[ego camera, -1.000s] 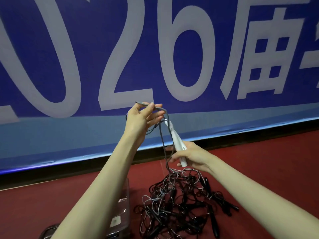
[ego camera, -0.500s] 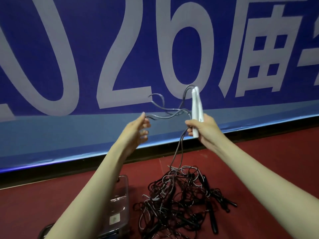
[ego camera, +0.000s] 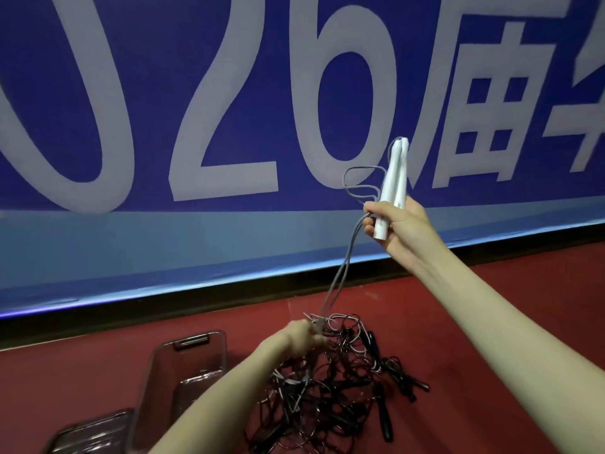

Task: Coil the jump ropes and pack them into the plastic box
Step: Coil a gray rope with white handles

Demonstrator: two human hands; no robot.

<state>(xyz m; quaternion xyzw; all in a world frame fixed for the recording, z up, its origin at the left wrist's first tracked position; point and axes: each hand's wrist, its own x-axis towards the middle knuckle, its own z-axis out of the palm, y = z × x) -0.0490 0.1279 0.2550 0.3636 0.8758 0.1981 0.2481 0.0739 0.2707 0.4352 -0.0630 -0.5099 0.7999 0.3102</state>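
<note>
Right hand (ego camera: 404, 226) raised high against the blue banner (ego camera: 131, 93), fingers and thumb curled round two white jump-rope handles (ego camera: 393, 178) held side by side, tips up. Judged reason for the height: to draw the grey cord (ego camera: 343, 267) taut and lift it out of the tangle below. Both strands of cord seen running down from that grip to the pile, with a few slack loops standing out just left of the handles.

Left hand (ego camera: 302, 335) low, at the top edge of the tangled pile of jump ropes (ego camera: 330, 388), fingers closed on the grey cord where it enters the pile. Exact finger placement blurred. Judged purpose: to hold the other ropes down, or to take a fresh length of cord for the next turn of the coil.

Pile resting on the red floor (ego camera: 491, 306), mostly black cords and black handles, some light strands mixed in. Coiling of the white-handled rope judged barely begun; no finished coil visible.

Clear plastic box (ego camera: 157, 371) on the floor just left of the pile, open at the top, no rope inside as far as visible; some reflections and what may be a label at the bottom. Lid (ego camera: 88, 430) lying beside it at the lower left, partly cut off by the frame edge.

Risk, as a judgement: grey cord snagging on black ropes when pulled.
</note>
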